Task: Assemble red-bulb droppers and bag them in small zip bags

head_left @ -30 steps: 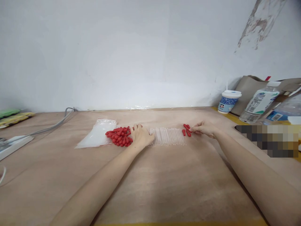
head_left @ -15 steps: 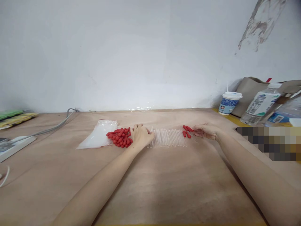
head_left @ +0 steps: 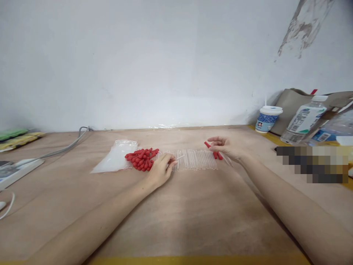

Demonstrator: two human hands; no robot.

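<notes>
Well in from the near edge of the counter (head_left: 176, 221), gripping a slim clear tube (head_left: 181, 156) in the closed fingers of the left hand (head_left: 160, 170), just above a row of tubes (head_left: 199, 160). Pinching a red bulb (head_left: 207, 144) in the fingers of the right hand (head_left: 228, 148). Apparently at the step of taking up one of each; probably calling for a light hold and careful alignment. Looking see-through in the row, matte and round-ended in the red heap (head_left: 141, 160) against a white bag (head_left: 110, 159), nearer the far edge.

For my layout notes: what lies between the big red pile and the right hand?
The head view shows the left hand, a row of clear tubes, and a few red pieces close to the right hand.
</notes>
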